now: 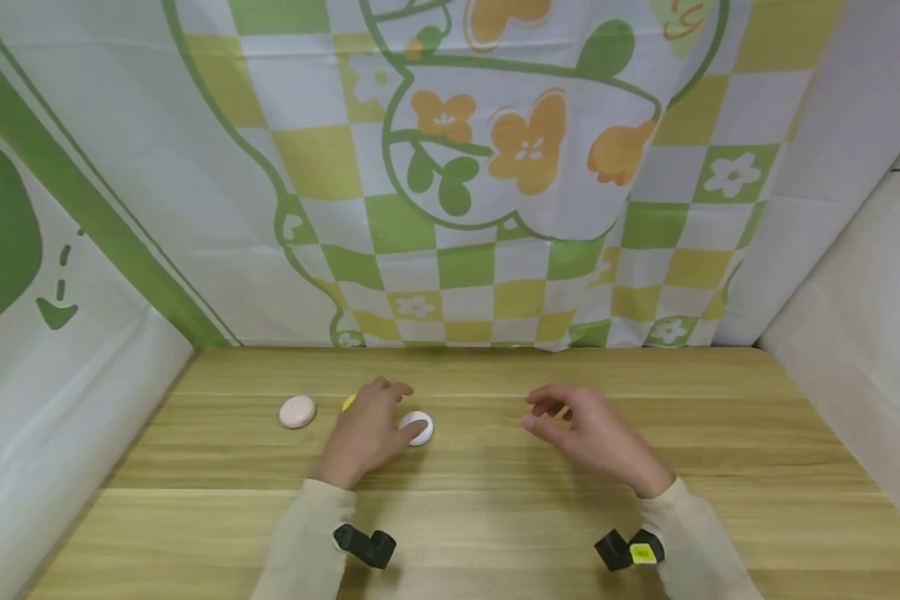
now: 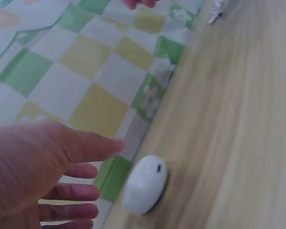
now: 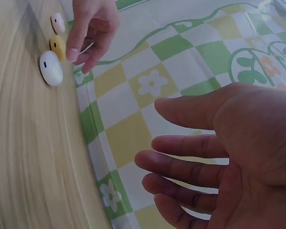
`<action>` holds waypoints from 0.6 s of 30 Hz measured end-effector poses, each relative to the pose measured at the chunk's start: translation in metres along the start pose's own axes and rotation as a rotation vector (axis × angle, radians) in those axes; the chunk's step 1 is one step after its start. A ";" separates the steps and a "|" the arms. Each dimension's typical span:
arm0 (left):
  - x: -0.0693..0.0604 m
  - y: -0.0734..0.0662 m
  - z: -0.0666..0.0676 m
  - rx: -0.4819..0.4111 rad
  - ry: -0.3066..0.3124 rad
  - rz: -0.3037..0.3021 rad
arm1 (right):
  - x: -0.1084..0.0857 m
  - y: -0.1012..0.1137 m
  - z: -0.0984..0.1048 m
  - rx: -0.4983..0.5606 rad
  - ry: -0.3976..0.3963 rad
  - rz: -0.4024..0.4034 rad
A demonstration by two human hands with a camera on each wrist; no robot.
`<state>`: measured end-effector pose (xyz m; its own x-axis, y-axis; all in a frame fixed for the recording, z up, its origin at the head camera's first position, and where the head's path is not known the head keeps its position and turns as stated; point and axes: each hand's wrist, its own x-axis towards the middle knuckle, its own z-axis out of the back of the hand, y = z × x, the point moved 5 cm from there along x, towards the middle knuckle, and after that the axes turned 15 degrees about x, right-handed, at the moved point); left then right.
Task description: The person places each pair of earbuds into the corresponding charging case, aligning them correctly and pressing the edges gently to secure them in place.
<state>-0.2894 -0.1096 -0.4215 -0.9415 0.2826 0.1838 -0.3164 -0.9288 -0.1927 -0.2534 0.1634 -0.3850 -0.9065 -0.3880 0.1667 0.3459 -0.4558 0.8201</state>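
Note:
Three small round cases, each with a dark slot in its side, stand on the wooden table: a white case (image 1: 422, 432), a yellow case (image 3: 58, 46) and a pink case (image 1: 297, 412). My left hand (image 1: 367, 429) hovers by the white case with loose fingers and holds nothing. Its thumb overlaps the white case in the head view, but the left wrist view shows the two apart. Most of the yellow case is hidden behind that hand in the head view. Farther right, my right hand (image 1: 588, 432) hangs over the table, its fingers loosely bent around nothing.
The wooden table (image 1: 495, 533) meets a checked, flowered cloth (image 1: 465, 283) at its back edge. White cloth walls (image 1: 855, 333) flank both sides. A small white thing (image 2: 217, 8), too blurred to tell, shows at the top of the left wrist view.

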 end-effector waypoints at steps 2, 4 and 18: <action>0.000 -0.006 -0.005 0.012 0.032 -0.001 | 0.000 -0.002 0.003 -0.015 -0.009 -0.012; 0.000 -0.009 -0.010 0.026 0.062 0.002 | -0.001 -0.003 0.005 -0.029 -0.014 -0.020; -0.001 -0.007 -0.029 0.082 0.112 0.076 | -0.001 -0.004 0.006 -0.078 0.008 -0.021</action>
<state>-0.2900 -0.0962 -0.4481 -0.9708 0.2319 0.0619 -0.2379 -0.9637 -0.1214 -0.2554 0.1702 -0.3852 -0.9118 -0.3839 0.1456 0.3452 -0.5250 0.7779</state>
